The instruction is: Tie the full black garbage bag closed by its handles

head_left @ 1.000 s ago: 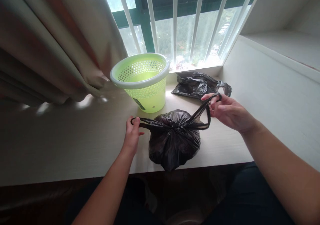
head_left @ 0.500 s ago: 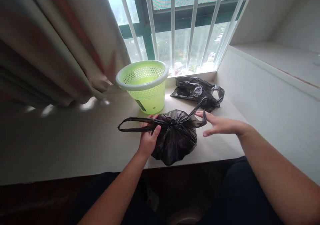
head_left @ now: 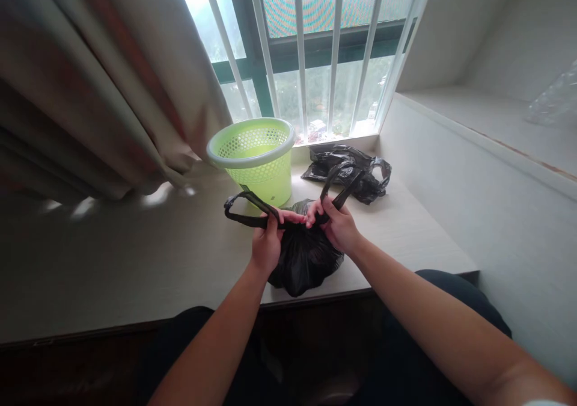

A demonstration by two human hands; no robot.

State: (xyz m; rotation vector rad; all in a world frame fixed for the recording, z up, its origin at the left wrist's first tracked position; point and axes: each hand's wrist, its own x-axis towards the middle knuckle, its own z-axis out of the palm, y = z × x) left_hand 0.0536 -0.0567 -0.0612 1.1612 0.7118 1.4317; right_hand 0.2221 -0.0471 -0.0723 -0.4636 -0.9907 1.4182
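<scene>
A full black plastic bag (head_left: 303, 261) sits near the front edge of a pale wooden ledge (head_left: 135, 261). My left hand (head_left: 269, 237) is closed on the bag's left handle loop, which sticks out to the left. My right hand (head_left: 337, 225) is closed on the right handle loop, which rises toward the window. Both hands meet over the bag's gathered top.
A lime-green perforated basket (head_left: 255, 156) stands just behind the bag. A second, crumpled black bag (head_left: 349, 171) lies at the back right by the barred window (head_left: 315, 51). A beige curtain (head_left: 99, 87) hangs at the left. A white wall and shelf (head_left: 473, 129) rise on the right.
My hands pulled the two handles apart, then loosened; now both have come together at the top of the bag, each gripping a handle. The view has tilted up a little.
</scene>
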